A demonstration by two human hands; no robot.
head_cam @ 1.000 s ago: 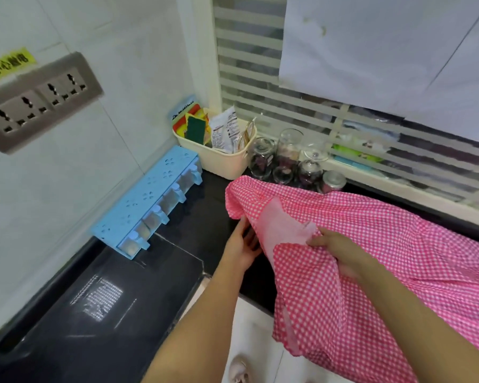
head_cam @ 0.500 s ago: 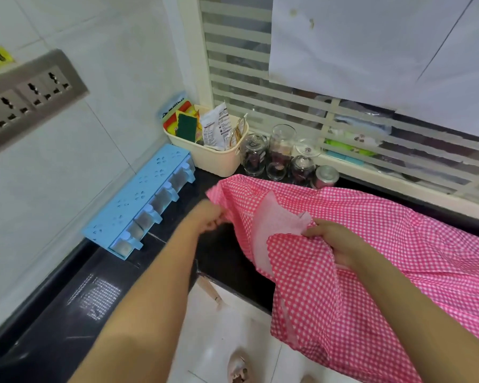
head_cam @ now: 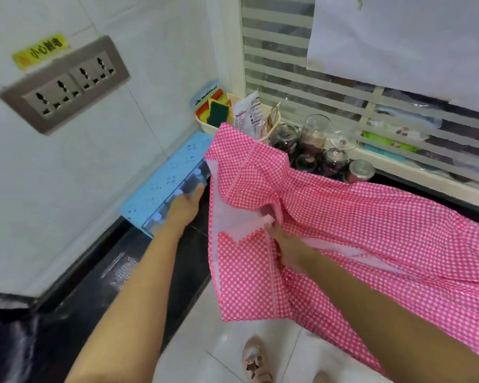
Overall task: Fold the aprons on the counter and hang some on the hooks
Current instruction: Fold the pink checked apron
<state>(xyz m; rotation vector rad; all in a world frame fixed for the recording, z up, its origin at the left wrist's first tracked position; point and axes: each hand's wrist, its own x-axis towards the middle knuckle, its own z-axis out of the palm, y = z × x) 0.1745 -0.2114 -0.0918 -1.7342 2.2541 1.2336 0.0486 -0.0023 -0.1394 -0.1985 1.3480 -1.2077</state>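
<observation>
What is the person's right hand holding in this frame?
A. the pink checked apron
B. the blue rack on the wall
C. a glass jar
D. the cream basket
A: the right hand pinches a fold near the middle of the pink checked apron, with the cloth bunched at its fingertips.

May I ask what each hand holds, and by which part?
The right hand pinches the pink checked apron at a central fold; the left hand, at its edge, cannot be told.

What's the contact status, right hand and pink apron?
Touching. Head view: the right hand grips a fold of the pink apron, fabric bunched against it.
</observation>
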